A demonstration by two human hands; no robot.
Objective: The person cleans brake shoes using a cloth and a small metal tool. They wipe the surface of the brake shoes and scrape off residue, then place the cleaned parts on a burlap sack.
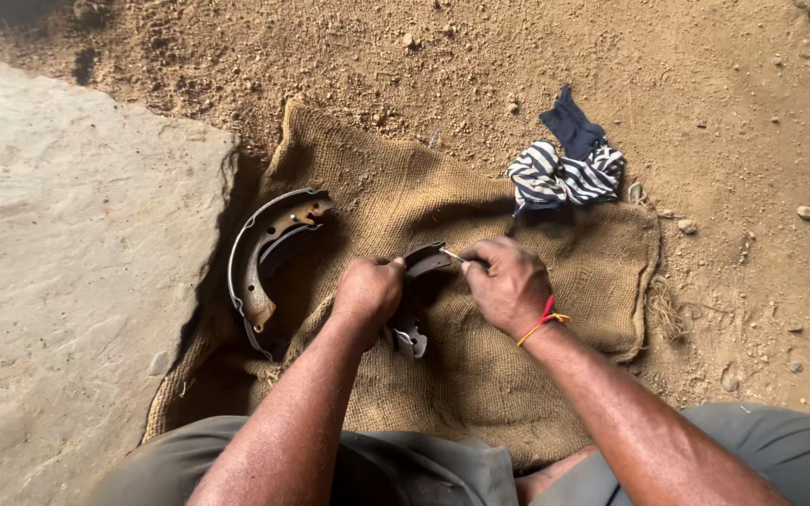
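Your open room lies on the bare burlap sack at centre right, while a curved brake shoe (centre left, beside the stone slab) and a striped rag at upper right block passage.

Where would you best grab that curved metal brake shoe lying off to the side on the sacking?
Probably by the middle of the brake shoe: its arc is narrow enough there to close fingers around. Come from above on the right, the inner side, since its outer rim lies close to the stone slab at the edge of the burlap sack.
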